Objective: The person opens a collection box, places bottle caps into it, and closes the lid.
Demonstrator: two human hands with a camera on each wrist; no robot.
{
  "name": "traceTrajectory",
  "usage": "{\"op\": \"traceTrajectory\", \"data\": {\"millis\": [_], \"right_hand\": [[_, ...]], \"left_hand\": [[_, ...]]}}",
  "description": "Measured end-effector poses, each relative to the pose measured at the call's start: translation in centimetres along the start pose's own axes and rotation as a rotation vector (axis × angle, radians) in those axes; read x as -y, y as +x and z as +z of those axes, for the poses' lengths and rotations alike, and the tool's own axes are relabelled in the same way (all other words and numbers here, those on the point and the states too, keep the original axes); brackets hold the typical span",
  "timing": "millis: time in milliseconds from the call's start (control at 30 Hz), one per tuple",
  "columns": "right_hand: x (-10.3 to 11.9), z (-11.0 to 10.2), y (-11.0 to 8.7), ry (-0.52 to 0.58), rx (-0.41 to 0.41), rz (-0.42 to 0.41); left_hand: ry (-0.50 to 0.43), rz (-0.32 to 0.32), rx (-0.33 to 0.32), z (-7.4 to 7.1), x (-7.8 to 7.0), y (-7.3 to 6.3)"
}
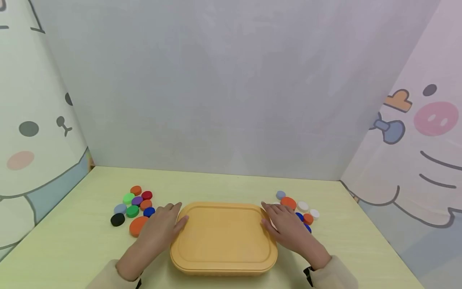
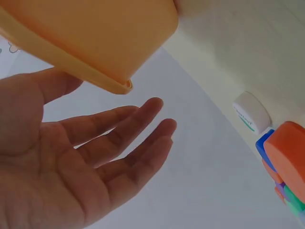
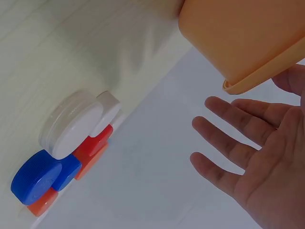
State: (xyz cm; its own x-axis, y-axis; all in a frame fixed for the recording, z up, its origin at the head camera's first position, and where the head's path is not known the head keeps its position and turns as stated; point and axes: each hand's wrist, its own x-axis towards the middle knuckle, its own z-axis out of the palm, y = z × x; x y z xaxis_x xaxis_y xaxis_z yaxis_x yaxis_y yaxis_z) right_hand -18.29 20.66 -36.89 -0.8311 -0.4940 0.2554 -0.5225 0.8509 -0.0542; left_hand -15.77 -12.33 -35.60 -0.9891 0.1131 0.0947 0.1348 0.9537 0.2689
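Lidded orange box (image 1: 223, 239), contents hidden

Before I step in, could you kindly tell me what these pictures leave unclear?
Head view: the inside of the box, hidden by its lid.
Head view: part of the nearer blue cap, behind the right hand.
Left wrist view: lettering on the white cap, too small.
Right wrist view: the rest of the box, cut off by the edges.

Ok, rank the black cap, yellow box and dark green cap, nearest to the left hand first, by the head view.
From the left hand:
1. Yellow box, just to its right.
2. Dark green cap, to its left.
3. Black cap, farther left.
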Motion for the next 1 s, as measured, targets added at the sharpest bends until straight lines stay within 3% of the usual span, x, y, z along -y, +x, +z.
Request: {"op": "traceTrajectory", "data": {"millis": [333, 500, 733, 1000], "right_hand": [[0.1, 0.6, 0.5, -0.026, 0.017, -0.006], [0.4, 0.5, 0.8, 0.022, 0.031, 0.023], [1.0, 0.2, 1.1, 0.091, 0.05, 0.087], [1.1, 0.2, 1.2, 0.089, 0.048, 0.098]], "left_hand": [[-0.006, 0.003, -0.033, 0.6, -0.4, 0.5], [-0.016, 0.002, -0.04, 0.7, -0.5, 0.5], [-0.072, -0.048, 0.005, 0.5, -0.9, 0.6], [-0.073, -0.073, 0.027, 0.1, -1.3, 0.6]]}}
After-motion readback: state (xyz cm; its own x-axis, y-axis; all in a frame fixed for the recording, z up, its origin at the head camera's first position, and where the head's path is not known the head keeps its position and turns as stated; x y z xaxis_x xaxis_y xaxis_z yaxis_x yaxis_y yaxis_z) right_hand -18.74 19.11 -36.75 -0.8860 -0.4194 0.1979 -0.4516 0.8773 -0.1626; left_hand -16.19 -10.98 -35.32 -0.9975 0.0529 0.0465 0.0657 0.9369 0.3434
